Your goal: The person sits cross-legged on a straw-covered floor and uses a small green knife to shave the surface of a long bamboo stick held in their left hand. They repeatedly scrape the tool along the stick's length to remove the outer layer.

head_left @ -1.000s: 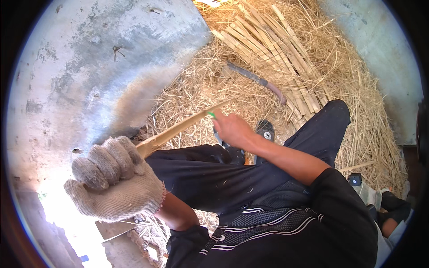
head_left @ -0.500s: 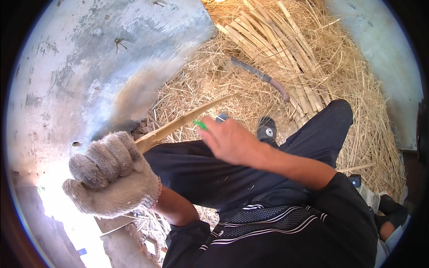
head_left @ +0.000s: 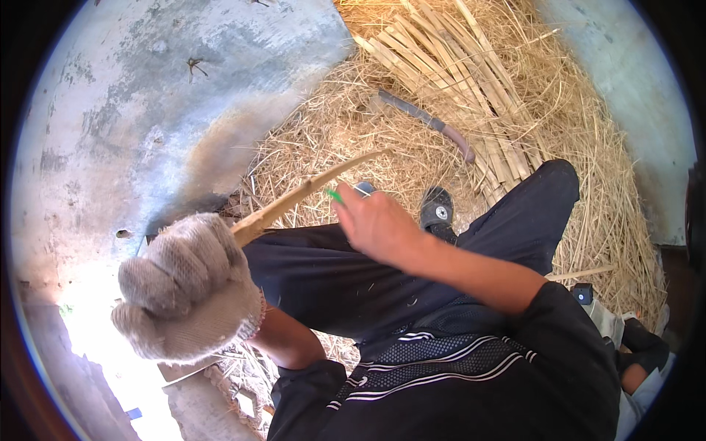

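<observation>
My left hand (head_left: 187, 290), in a thick knitted grey-white glove, is closed around one end of a pale bamboo strip (head_left: 294, 197). The strip slants up and away to the right and narrows to a thin, slightly bent tip. Just below its middle, my bare right hand (head_left: 382, 229) is closed on a small green-handled tool (head_left: 335, 196). Only a bit of the green shows past the fingers; the rest is hidden, so its exact kind cannot be told. A thin pale sliver stands out by the knuckles.
A bundle of split bamboo strips (head_left: 471, 81) lies on straw at the far right. Nearer is a machete (head_left: 426, 121) with a dark blade and brown handle. A worn grey-blue wall (head_left: 169, 95) rises on the left. Another person's arm (head_left: 640, 367) shows at lower right.
My left hand has shifted slightly right and turned, and the strip has moved with it. The right hand has moved a little to the right and down, still gripping the green-handled tool.
</observation>
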The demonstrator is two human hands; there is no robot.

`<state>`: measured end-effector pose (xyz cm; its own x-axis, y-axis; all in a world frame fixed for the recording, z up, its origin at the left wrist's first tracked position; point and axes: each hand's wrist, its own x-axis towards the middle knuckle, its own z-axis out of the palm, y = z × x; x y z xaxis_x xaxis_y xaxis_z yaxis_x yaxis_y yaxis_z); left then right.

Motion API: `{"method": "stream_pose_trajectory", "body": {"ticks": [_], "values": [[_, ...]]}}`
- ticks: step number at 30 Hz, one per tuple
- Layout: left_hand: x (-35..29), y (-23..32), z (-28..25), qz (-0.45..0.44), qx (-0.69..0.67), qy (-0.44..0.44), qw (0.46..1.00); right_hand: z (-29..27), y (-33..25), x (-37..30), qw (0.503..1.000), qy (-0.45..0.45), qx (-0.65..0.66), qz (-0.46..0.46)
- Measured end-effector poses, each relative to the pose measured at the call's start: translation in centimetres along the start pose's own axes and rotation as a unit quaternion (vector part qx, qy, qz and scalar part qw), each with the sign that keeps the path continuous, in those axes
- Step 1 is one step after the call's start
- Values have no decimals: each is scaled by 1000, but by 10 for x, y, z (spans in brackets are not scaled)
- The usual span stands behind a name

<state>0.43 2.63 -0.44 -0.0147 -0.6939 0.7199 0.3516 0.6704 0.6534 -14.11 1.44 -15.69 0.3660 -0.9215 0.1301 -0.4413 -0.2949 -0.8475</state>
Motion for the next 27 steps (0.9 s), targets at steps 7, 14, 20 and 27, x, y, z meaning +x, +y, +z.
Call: {"method": "stream_pose_trajectory", "body": {"ticks": [7, 14, 20, 27], "values": [[6, -2, -12, 9, -7, 74, 997, 5, 3, 17, 998, 16, -53, -23], [5, -3, -9, 23, -2, 100, 995, 21, 54, 31, 992, 41, -115, 36], [4, -2, -7, 30, 22, 113, 993, 38, 72, 27, 992, -1, -125, 13], [2, -2, -15, 33, 56, 132, 989, 22, 84, 22, 991, -43, -57, 109]]}}
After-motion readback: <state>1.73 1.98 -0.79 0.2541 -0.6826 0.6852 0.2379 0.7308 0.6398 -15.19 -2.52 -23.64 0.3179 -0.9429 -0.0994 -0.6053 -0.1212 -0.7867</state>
